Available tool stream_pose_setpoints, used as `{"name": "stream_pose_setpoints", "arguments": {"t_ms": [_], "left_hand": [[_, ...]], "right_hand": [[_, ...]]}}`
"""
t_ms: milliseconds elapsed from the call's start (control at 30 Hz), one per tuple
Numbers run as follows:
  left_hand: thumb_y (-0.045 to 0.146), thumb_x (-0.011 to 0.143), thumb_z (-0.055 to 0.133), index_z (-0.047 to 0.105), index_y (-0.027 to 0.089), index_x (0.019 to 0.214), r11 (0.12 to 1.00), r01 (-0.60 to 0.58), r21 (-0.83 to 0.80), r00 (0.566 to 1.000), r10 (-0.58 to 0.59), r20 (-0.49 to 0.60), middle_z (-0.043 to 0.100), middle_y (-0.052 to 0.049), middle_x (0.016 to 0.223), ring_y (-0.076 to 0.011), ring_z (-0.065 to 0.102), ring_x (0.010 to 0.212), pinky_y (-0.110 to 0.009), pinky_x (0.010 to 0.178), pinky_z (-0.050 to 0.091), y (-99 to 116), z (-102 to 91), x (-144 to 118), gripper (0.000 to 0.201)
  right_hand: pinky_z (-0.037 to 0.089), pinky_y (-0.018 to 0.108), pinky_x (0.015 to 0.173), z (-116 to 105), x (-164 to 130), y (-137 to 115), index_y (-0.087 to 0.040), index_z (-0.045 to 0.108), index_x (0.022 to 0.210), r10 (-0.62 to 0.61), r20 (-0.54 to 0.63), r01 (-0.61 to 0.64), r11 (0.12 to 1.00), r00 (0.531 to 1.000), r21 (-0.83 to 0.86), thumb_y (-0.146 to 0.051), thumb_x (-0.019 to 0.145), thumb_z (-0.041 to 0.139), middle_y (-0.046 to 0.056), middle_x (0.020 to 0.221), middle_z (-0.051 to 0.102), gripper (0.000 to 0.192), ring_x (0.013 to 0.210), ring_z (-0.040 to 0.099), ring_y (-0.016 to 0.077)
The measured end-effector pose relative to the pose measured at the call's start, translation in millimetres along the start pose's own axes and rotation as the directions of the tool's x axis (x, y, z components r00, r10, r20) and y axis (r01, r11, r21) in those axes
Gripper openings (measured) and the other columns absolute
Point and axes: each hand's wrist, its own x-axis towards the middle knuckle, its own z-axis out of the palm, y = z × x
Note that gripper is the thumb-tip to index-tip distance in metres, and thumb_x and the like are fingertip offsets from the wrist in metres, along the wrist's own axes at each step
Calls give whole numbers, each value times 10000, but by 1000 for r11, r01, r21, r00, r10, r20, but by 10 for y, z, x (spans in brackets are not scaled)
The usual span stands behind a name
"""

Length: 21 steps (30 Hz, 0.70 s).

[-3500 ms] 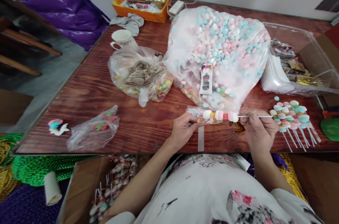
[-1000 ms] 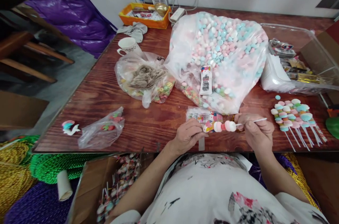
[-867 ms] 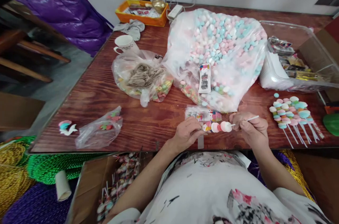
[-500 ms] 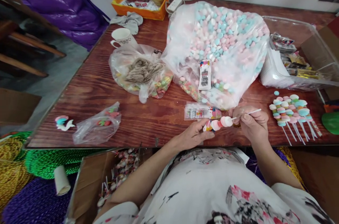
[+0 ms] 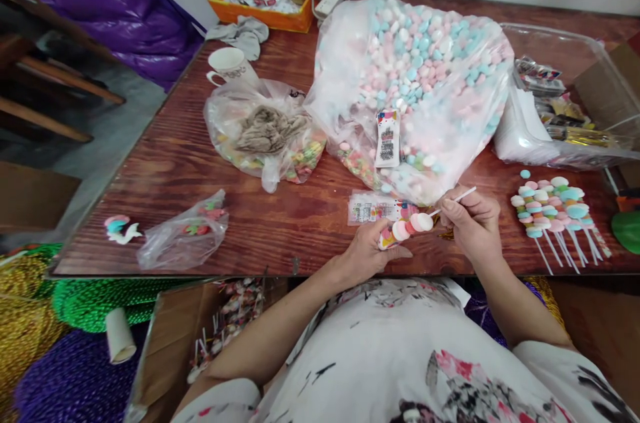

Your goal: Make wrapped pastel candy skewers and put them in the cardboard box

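Observation:
Between my hands, a candy skewer (image 5: 410,226) of pink, white and red pieces lies slanted on a white stick. My left hand (image 5: 364,253) is closed round its left end, where a colourful printed wrapper (image 5: 387,238) shows; how far the wrapper covers the candy I cannot tell. My right hand (image 5: 475,223) pinches the white stick (image 5: 466,196), which sticks out past the fingers at upper right. Flat clear printed wrappers (image 5: 364,208) lie on the table just beyond my left hand. To the right rests a group of candy skewers (image 5: 550,204) with white sticks.
A big clear bag of pastel candies (image 5: 420,56) fills the table's middle, with a printed wrapper stack (image 5: 387,140) on it. Left stand a smaller candy bag (image 5: 265,143), a mug (image 5: 230,65) and an orange tray (image 5: 260,18). A plastic bin (image 5: 555,153) stands right.
Both hands have shifted slightly left with the skewer, and the stick now tilts more steeply. My left thumb has stretched out below the candy.

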Motion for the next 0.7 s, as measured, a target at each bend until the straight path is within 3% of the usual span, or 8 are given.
{"name": "stream_pose_setpoints", "arguments": {"t_ms": [67,167,333,467,600,700], "left_hand": [[457,706,802,584,140,862,991,63,-121,997,-57,50,496,57,691,-93,407,632,-205,609,366,37,-12,24,415],[434,697,813,624,132,973,977,81,-197,988,-53,142,578,21,798,-128,492,736,-233,703,425,98,-19,49,451],[369,676,834,650,126,1034,967,100,-235,980,-55,192,619,-8,870,-167,535,833,-287,802,455,153,-34,68,470],[367,641,853,663,124,968,933,160,-321,978,-106,181,611,4,825,-151,533,799,-271,767,465,132,-30,69,449],[358,649,842,653,117,846,918,171,-358,980,-121,157,602,13,780,-131,533,749,-250,727,463,122,-3,61,365],[342,641,850,649,125,900,927,144,-347,985,-100,142,629,-5,858,-148,559,811,-257,765,466,132,-46,53,394]], "right_hand": [[385,248,508,27,-23,-12,-205,674,784,-65,72,65,998,995,2,-241,879,656,-28,610,586,104,520,499,95],[446,275,582,55,6,-48,-214,666,787,-145,224,147,989,964,9,-247,897,628,-18,632,609,120,576,551,116],[445,240,578,90,133,-30,-202,655,788,-36,421,83,992,906,-95,-291,916,605,-24,644,612,164,581,555,102],[409,199,515,230,85,104,-179,640,768,50,451,19,989,891,-147,-339,925,585,-34,607,596,230,519,509,76],[462,214,574,409,-52,218,-180,648,728,-22,484,121,977,875,-174,-332,924,577,0,636,662,258,568,586,101],[479,230,601,431,-75,223,-189,660,699,-60,467,159,972,882,-175,-322,911,592,11,645,675,258,595,613,115]]}}
